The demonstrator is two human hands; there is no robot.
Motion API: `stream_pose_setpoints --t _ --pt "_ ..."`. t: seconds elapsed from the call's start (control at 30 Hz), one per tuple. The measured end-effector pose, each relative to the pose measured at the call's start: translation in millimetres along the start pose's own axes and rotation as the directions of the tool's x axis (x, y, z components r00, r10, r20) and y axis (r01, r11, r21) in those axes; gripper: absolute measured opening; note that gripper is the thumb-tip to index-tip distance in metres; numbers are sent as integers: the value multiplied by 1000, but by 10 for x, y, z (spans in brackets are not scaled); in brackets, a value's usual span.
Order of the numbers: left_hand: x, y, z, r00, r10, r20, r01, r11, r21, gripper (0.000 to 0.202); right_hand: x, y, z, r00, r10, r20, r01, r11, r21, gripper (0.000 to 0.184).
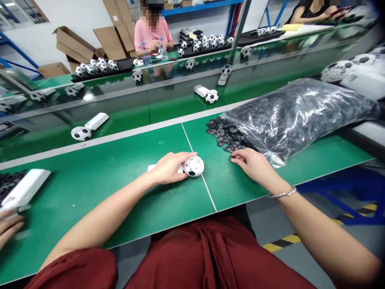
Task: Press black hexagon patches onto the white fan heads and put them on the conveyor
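Observation:
My left hand [168, 168] is wrapped round a white handheld device with a football-patterned round head [194, 166], perhaps a small fan, lying on the green tabletop. Its head points right and shows a few black patches among white openwork; most of its handle is hidden under my palm. At the near edge of a loose pile of small black plastic pieces [227, 134], my right hand [254, 165] pinches one black piece [232, 157] between thumb and forefinger. The pile spills from the mouth of a clear plastic bag [300, 116] filled with more such pieces.
Beyond the table edge, a conveyor belt [129, 116] carries several football-headed devices, including one on the left [81, 133] and one ahead [211, 96]. Another person's hand [9, 226] holds a white device at the left edge. White devices [361, 76] are heaped far right.

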State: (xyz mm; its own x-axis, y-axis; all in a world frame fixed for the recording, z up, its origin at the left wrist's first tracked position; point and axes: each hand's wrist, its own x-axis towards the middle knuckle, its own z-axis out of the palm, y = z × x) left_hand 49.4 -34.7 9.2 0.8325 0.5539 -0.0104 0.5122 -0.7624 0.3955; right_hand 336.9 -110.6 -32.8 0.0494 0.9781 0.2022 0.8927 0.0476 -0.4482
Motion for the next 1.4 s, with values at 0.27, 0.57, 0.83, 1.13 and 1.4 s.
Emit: stream_pose_setpoints --t 0.27,0.57,0.83,1.13,1.4 --pt "15 72 -21 1000 2 -8 -1 995 97 67 -98 -420 -6 987 -159 39 141 947 289 6" --pt "-13 150 4 998 -62 15 62 997 35 72 -98 -851 62 928 -372 -12 335 820 464 9" --pt "-1 190 50 993 -101 -68 98 994 -48 79 -77 -924 141 874 -485 -32 450 784 428 19" --pt "13 251 142 973 -158 -170 158 987 -17 62 -43 -855 266 959 -277 -64 269 811 520 19" --pt "16 267 141 972 -124 -198 119 992 -35 52 -18 -874 365 968 -230 102 93 705 703 32"
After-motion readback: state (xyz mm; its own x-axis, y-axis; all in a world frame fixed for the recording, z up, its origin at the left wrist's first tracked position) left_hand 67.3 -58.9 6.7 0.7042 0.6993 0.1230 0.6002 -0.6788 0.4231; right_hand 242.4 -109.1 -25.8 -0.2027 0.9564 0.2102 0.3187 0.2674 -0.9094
